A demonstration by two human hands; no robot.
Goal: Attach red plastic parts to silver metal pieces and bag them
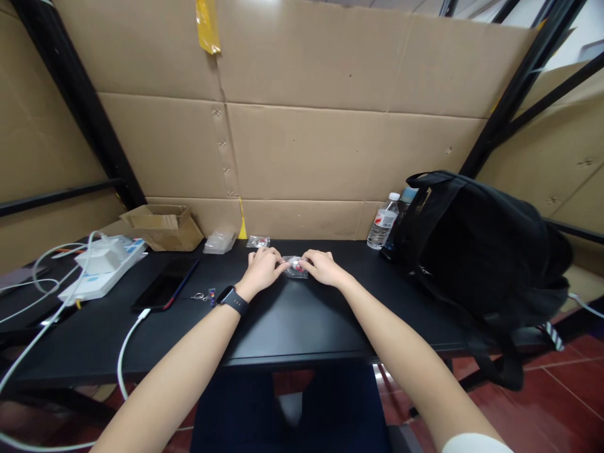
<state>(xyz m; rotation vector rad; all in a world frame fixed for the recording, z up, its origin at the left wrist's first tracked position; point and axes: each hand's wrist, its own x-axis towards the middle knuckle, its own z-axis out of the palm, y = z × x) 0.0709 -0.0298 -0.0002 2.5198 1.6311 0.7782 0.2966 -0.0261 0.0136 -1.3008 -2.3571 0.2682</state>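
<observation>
Both hands meet over a small clear plastic bag point(297, 272) with a red and white item inside, low over the black table. My left hand point(262, 269), with a dark watch at its wrist, pinches the bag's left side. On the other side, my right hand point(323, 267) grips the right edge with thumb and fingers. The item in the bag is too small to name. Just behind my left hand lies a similar small packet point(258, 241). A keychain point(207, 296) rests on the table left of the watch.
At left are a phone point(166, 284) on a white cable, a power strip point(104, 267), an open cardboard box point(165, 226) and clear plastic bags point(219, 242). A water bottle point(383, 221) and a black backpack point(491, 251) stand at right. Cardboard walls point(302, 157) close off the back.
</observation>
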